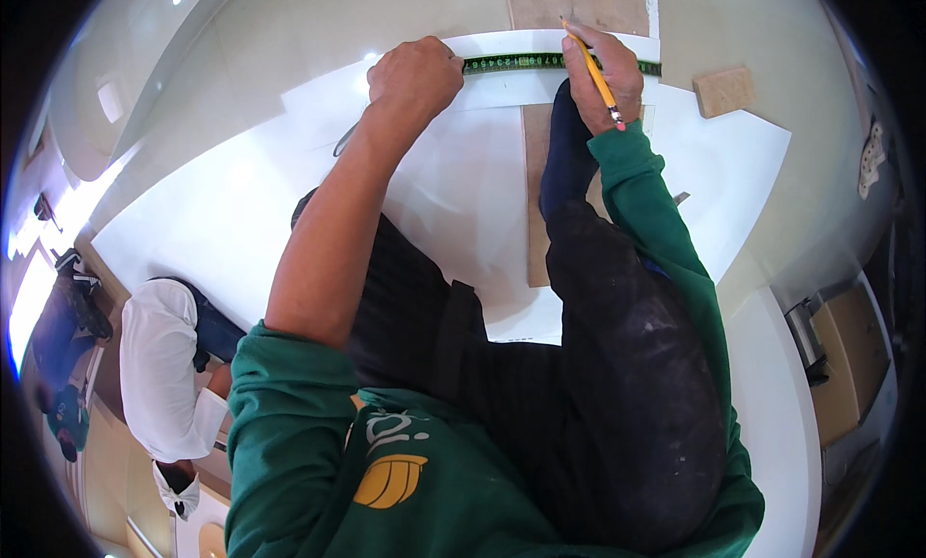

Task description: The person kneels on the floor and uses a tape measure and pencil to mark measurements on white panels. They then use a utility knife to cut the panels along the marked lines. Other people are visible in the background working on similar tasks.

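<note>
At upper centre of the frame: green measuring tape point(526, 62), laid flat across a large white sheet point(241, 201). Left hand point(417, 74), grip closed, fist pressing the tape down. Right hand point(603, 71), grip closed on a yellow pencil point(590, 64), tip at the tape's upper edge. Advice: keep the tape pinned taut and unshifted; mark hard against its edge.

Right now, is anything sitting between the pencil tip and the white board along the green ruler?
Nothing visible. The right hand holds the yellow pencil with its tip at the far edge of the green ruler, which the left hand presses flat on the white board.
</note>
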The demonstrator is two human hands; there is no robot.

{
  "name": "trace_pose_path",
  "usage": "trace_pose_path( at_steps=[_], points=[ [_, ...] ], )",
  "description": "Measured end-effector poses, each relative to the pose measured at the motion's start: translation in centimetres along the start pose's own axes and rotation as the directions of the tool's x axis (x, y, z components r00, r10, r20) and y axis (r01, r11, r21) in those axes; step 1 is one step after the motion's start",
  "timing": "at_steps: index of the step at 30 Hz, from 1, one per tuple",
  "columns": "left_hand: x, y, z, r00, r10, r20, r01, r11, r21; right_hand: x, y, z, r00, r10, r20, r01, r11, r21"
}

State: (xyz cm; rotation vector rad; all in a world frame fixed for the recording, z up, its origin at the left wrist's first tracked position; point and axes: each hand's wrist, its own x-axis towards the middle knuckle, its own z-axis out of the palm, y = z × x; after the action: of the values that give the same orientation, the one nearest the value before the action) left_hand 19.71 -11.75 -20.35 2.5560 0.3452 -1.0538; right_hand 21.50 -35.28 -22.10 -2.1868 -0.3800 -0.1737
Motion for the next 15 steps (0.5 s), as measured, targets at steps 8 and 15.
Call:
trace_pose_path(
  at_steps=[8, 15],
  points=[
    [0.6, 0.2, 0.1, 0.999, -0.035, -0.024, 0.035, 0.999, -0.015, -0.8, -0.4, 0.3, 0.993, 0.005, 0.12, -0.01, 0.999, 0.041],
    [1.2, 0.4, -0.6, 0.999, -0.017, 0.047, 0.017, 1.0, 0.003, 0.3, -1.2, 0.4, 0.869, 0.348, 0.351, -0.394, 0.916, 0.069]
  ],
)
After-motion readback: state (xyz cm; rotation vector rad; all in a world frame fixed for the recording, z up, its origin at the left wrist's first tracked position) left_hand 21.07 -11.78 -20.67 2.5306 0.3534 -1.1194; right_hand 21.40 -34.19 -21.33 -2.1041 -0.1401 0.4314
